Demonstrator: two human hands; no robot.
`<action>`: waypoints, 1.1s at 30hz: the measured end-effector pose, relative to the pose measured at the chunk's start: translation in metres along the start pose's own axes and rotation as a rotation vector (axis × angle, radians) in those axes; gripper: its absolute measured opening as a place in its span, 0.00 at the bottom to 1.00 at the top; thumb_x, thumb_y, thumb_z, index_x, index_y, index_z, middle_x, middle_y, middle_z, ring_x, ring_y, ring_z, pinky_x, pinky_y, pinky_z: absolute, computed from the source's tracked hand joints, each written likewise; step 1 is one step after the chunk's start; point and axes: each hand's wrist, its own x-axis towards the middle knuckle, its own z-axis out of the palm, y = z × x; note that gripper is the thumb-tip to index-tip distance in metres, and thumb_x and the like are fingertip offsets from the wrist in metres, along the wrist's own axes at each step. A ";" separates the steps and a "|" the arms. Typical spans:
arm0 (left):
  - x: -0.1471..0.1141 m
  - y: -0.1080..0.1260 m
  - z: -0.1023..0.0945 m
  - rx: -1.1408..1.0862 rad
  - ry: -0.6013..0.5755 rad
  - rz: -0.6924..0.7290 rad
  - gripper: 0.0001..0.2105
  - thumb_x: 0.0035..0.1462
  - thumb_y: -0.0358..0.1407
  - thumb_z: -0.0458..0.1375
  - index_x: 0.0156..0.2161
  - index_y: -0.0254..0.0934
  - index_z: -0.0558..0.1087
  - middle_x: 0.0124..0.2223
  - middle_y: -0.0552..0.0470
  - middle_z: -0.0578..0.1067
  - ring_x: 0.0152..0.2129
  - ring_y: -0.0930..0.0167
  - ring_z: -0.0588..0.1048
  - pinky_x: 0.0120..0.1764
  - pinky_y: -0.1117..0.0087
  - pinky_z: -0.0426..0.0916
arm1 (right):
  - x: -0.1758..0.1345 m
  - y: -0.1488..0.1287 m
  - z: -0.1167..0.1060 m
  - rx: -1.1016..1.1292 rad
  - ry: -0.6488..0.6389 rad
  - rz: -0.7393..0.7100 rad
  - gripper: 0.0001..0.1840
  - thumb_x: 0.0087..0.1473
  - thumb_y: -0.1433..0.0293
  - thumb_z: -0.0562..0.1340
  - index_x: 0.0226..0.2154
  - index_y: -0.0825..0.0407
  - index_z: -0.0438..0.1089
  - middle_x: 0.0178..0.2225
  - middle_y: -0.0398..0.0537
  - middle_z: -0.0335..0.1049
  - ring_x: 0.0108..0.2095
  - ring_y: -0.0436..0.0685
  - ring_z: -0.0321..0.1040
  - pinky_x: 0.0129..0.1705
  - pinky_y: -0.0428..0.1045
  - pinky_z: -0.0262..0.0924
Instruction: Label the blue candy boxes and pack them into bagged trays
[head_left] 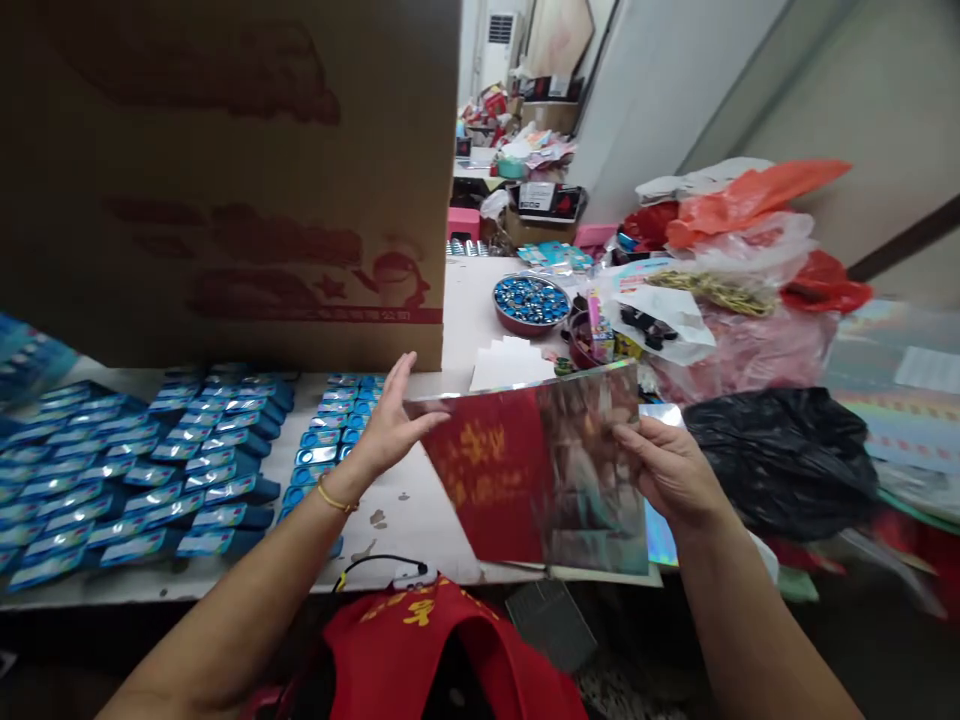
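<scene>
Between my hands (pixel 390 425) the shiny card (pixel 536 470) lies crosswise; right hand (pixel 671 470) pinches its edge, left fingers flat, released

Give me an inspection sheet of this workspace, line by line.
Surface: white table, stained near its front edge.
Job's things: shiny red and silver sheet, held tilted above the table.
Clutter: rows of blue packets; large cardboard box; bowl of blue pieces; black bag; red and clear plastic bags.
Grippers: left hand flat against the sheet's left edge; right hand gripping its right edge.
Cables: black cable at the table's front edge.
Surroundings: more cluttered tables behind; red bag below.
</scene>
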 end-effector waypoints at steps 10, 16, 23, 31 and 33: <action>-0.031 -0.035 -0.022 -0.416 0.128 -0.345 0.14 0.38 0.36 0.65 0.34 0.33 0.75 0.28 0.52 0.75 0.24 0.74 0.72 0.29 0.72 0.67 | 0.063 0.076 0.030 0.059 0.021 0.208 0.18 0.29 0.61 0.71 0.23 0.54 0.70 0.20 0.43 0.69 0.17 0.50 0.64 0.19 0.46 0.62; -0.046 -0.047 -0.024 -0.460 0.252 -0.446 0.12 0.36 0.37 0.66 0.28 0.33 0.75 0.24 0.53 0.75 0.21 0.75 0.71 0.26 0.74 0.67 | 0.077 0.087 0.066 -0.535 0.064 -0.228 0.19 0.42 0.56 0.63 0.33 0.53 0.72 0.31 0.51 0.72 0.33 0.60 0.68 0.37 0.57 0.64; -0.061 -0.059 -0.034 -0.699 0.207 -0.592 0.13 0.34 0.37 0.68 0.27 0.32 0.74 0.26 0.54 0.74 0.22 0.77 0.71 0.28 0.75 0.68 | 0.038 0.082 0.210 -0.951 -0.465 -1.044 0.16 0.56 0.73 0.53 0.45 0.46 0.69 0.43 0.51 0.69 0.43 0.58 0.62 0.45 0.55 0.58; -0.069 -0.103 -0.063 -0.938 0.134 -0.717 0.12 0.37 0.36 0.68 0.26 0.32 0.73 0.25 0.54 0.71 0.23 0.78 0.70 0.32 0.73 0.70 | 0.030 0.130 0.258 -1.000 -0.556 -1.240 0.16 0.57 0.76 0.50 0.46 0.60 0.67 0.43 0.59 0.70 0.46 0.57 0.65 0.48 0.51 0.63; -0.072 -0.117 -0.071 -0.976 0.120 -0.744 0.11 0.38 0.36 0.67 0.27 0.32 0.72 0.26 0.53 0.72 0.24 0.77 0.71 0.32 0.73 0.70 | 0.025 0.143 0.266 -1.001 -0.531 -1.245 0.17 0.56 0.77 0.51 0.48 0.60 0.66 0.46 0.60 0.68 0.50 0.58 0.63 0.50 0.52 0.62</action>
